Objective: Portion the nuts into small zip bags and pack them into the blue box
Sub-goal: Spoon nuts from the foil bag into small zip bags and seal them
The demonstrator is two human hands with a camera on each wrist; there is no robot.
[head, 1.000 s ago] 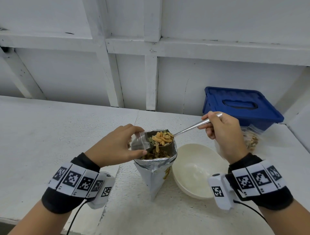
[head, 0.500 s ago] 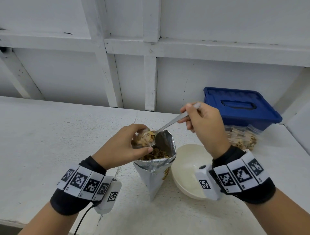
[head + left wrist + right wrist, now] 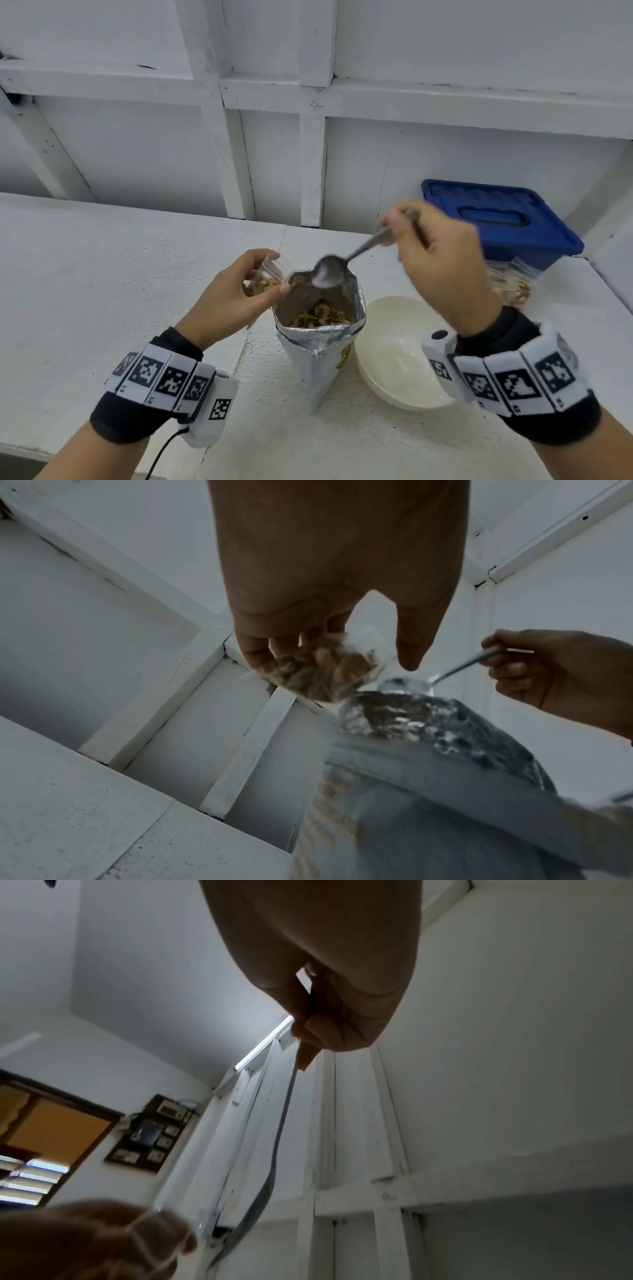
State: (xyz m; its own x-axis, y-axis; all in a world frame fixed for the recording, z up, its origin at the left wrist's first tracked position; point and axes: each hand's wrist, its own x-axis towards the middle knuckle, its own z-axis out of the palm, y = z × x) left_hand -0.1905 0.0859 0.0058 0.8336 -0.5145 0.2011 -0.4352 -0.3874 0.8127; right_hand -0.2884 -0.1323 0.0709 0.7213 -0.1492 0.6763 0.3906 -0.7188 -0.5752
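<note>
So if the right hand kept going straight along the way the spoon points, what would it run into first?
Probably the open foil nut bag: the spoon in the right hand angles down-left over its mouth. The zip bag in the left hand sits just beyond; depth is unclear.

Bowl [image 3: 394,359] right of nut pouch [image 3: 320,346]; box [image 3: 496,219] behind, filled bags [image 3: 510,287] before it.

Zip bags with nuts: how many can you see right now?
2 for certain: one zip bag held by the left hand beside the foil pouch; filled bags lie by the blue box, partly hidden, possibly several.
</note>
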